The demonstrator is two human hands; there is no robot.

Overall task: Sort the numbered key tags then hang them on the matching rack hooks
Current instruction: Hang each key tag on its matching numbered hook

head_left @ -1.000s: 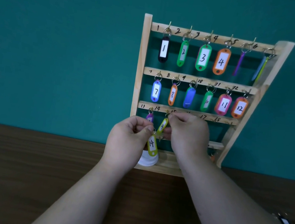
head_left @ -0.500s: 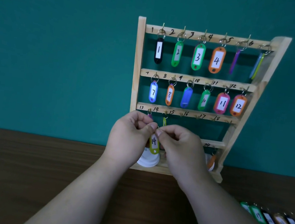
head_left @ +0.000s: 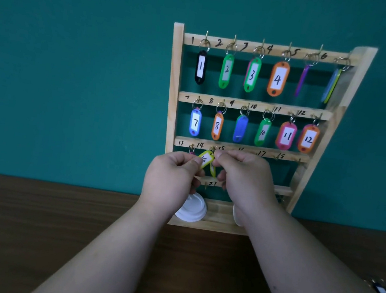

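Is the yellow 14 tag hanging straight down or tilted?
Tilted: the yellow plastic key tag marked 14 slants, lower end pinched by the left hand, upper end by the right hand. Whether its ring is hooked, cannot tell.

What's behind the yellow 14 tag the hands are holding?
A second yellow-green tag sits just behind the yellow 14 tag. Only its lower edge shows. The 14 tag, the left hand and the right hand cover the rest, including its number.
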